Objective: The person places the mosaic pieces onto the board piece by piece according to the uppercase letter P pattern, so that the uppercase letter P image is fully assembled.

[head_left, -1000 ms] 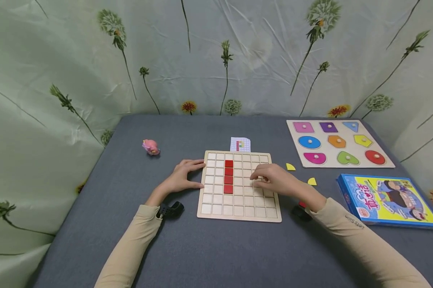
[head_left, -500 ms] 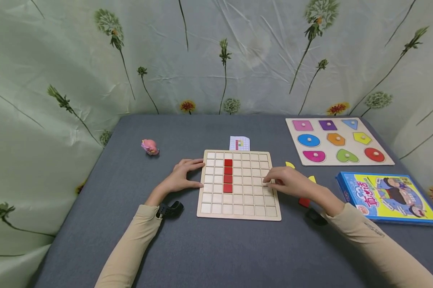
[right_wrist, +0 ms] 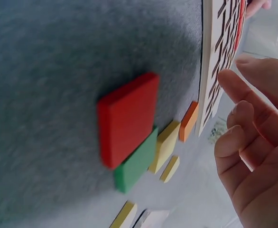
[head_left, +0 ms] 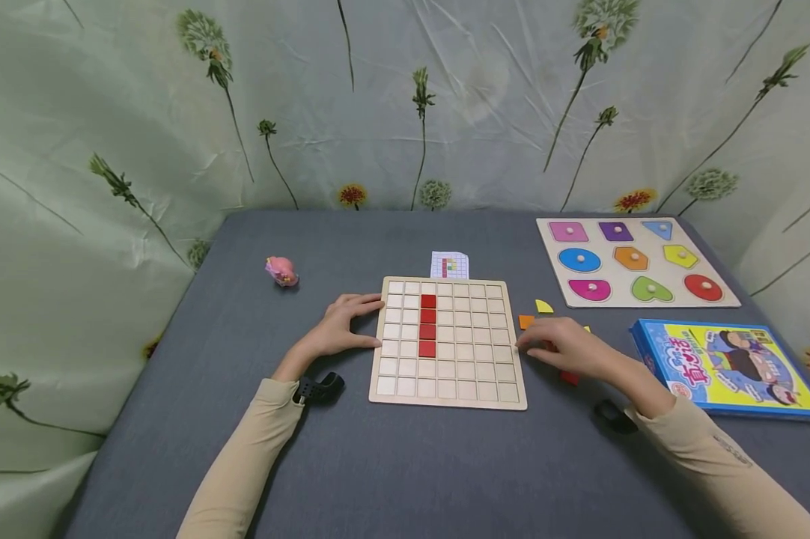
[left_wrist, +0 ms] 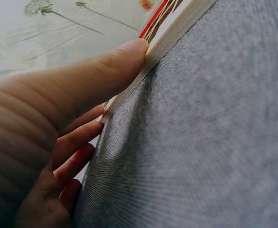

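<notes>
A wooden grid board (head_left: 405, 395) lies on the grey cloth, with several red square tiles (head_left: 427, 332) in one column. My left hand (head_left: 337, 328) rests on its left edge, thumb and fingers spread; in the left wrist view the thumb (left_wrist: 106, 69) presses the board's side. Just past the right edge hovers my right hand (head_left: 570, 346), fingers loosely bent, nothing visible between thumb and fingertips. Below it, in the right wrist view, lie a red tile (right_wrist: 129, 121), a green tile (right_wrist: 135, 162), a yellow tile (right_wrist: 165, 146) and an orange tile (right_wrist: 189, 121).
Behind the board lies a pattern card (head_left: 449, 264). A pink toy (head_left: 281, 271) sits at the left. To the right are a knobbed shape puzzle (head_left: 612, 280), a blue and yellow box (head_left: 728, 368) and a yellow quarter-round piece (head_left: 543, 306).
My right hand has moved right, from over the grid to beyond the board's right edge. An orange tile now shows beside it. The left hand and the red column stay put.
</notes>
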{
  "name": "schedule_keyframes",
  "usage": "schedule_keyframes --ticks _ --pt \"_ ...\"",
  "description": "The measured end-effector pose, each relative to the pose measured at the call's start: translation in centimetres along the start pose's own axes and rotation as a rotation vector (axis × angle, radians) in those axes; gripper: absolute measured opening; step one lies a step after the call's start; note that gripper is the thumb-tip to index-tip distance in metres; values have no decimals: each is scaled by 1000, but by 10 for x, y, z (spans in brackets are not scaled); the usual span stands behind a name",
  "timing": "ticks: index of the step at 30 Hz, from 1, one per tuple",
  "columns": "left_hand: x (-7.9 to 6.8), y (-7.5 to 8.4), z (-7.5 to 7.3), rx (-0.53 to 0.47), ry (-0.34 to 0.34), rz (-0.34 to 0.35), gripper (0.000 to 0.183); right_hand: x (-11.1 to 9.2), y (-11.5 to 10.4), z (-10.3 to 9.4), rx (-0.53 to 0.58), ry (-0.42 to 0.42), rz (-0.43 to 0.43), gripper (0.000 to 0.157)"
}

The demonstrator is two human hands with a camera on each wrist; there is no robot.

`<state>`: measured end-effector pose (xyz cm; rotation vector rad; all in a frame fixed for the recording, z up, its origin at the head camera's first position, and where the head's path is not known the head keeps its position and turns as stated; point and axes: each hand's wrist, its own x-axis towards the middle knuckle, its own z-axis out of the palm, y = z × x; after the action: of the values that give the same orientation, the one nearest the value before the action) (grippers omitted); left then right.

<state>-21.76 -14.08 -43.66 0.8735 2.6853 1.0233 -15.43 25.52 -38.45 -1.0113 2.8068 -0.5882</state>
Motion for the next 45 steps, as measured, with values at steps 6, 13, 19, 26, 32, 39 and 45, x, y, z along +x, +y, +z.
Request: schedule_keyframes --ticks 6,13,19,26,32,39,45 --pt "1 1 0 12 -4 -2 71 -14 5 -3 21 -12 10 21" --pt "2 0 0 -2 -11 -12 71 -25 12 -5 41 -21 10 22" --pt "3 -2 1 2 -8 -14 71 -35 17 -10 55 -40 25 21" --pt "2 1 -1 1 -6 -11 72 -45 24 -9 81 -31 -10 22" --pt "2 1 -1 -6 -19 -26 72 -53 29 -7 75 -28 -23 29" --pt "2 0 -1 6 -22 -27 72 -61 31 -7 -23 -12 -30 36" --pt "3 -1 1 3 -14 -18 72 -61 31 -6 -34 -21 19 32"
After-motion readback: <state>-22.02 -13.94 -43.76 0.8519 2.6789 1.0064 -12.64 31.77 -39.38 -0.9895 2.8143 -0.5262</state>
